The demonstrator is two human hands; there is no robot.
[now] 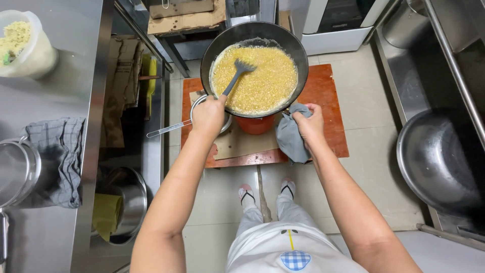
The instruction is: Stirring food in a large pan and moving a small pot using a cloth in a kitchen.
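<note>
Left hand [208, 115] is gripping a spatula [237, 75], stirring yellow grain mix [262, 83]; right hand [309, 124] is pinching a cloth [290, 139] on the pan [293, 43] rim, cooking seemingly midway.

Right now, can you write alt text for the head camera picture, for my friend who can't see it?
Seen from above, a person's left hand holds a dark slotted spatula in a round black pan of yellow grainy mixture, while the right hand grips the pan's edge through a grey cloth. The pan sits above a red-brown wooden board on the tiled floor.
</note>
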